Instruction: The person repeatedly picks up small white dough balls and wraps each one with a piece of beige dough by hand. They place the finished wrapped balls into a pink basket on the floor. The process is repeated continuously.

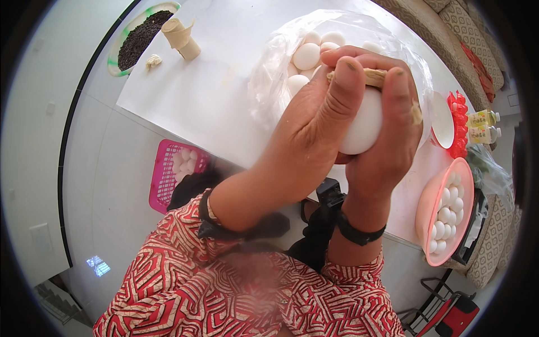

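Observation:
A large white egg (363, 124) is cupped between my left hand (318, 113) and my right hand (385, 122). A tan, dough-like strip (374, 77) lies across the top end of this egg, under my fingers. A small tan scrap (416, 113) sticks to the outer side of my right hand. Behind my hands, several white eggs (306, 56) sit in a clear plastic bag (269, 80) on the white table (189, 101). The bag's right part is partly hidden by my hands.
A tan roll (185, 44) stands near a green-and-white tray (113, 57) of dark granules. A pink basin (425, 202) of eggs, a white bowl (443, 120), red plastic packaging (458, 122) and bottles (484, 126) are at right. A magenta basket (158, 181) with eggs is below the table's left edge.

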{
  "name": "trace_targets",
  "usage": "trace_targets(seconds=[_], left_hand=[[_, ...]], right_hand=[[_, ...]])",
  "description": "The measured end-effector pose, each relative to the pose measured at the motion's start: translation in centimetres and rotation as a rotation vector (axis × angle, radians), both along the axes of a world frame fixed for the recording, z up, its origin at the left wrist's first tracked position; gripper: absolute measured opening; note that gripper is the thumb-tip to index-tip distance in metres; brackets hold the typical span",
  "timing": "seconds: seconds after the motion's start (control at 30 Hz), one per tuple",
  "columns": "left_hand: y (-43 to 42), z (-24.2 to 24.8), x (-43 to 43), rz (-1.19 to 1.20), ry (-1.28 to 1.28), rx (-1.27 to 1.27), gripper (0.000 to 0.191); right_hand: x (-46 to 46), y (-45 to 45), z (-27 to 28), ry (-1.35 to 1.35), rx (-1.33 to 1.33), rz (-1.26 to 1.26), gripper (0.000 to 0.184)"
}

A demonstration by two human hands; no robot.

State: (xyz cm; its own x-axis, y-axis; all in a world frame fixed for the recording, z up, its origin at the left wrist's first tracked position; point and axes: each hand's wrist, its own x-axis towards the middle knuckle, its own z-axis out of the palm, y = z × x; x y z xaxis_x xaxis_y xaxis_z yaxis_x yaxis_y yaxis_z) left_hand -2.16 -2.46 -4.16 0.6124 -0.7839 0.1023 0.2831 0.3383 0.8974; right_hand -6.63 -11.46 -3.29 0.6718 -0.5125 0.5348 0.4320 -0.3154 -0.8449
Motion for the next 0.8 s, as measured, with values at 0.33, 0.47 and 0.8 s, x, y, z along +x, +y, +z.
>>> trace_targets(seconds=[0.33, 0.47, 0.8], left_hand=[[-0.4, -1.3, 0.8, -0.111, -0.113, -0.194, 0.074], [-1.1, -0.7, -0.1, -0.044, -0.376, -0.167, 0.068], [-0.7, 0.3, 0.4, -0.073, 0.001, -0.161, 0.048]], right_hand=[[-0.2, 0.0, 0.0, -0.053, -0.053, -0.098, 0.039], [-0.6, -1.1, -0.1, -0.192, 0.236, -0.015, 0.033], [-0.3, -0.1, 0.0, -0.038, -0.361, -0.249, 0.038]])
